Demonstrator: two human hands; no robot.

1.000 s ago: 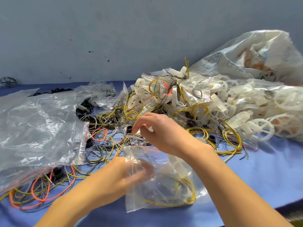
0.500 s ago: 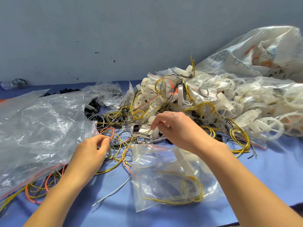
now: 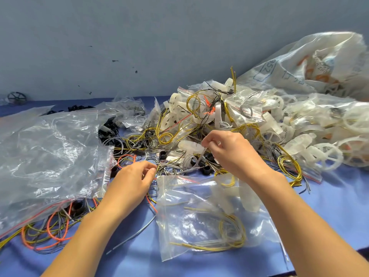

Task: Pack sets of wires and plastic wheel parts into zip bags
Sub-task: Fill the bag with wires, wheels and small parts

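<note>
Gathering step: right hand [image 3: 231, 150] pinches a grey wire [image 3: 197, 159]; left hand [image 3: 135, 178] pinches wires at ten o'clock of the part-filled zip bag [image 3: 199, 212]. Next, judged: bagging them.

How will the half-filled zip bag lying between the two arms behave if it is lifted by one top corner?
The zip bag is thin, creased film, so it will probably sag and fold. The yellow wire coil and white plastic part inside lie loose and would likely slide to the low corner. Its mouth looks unsealed, so pieces might spill if tipped.
</note>
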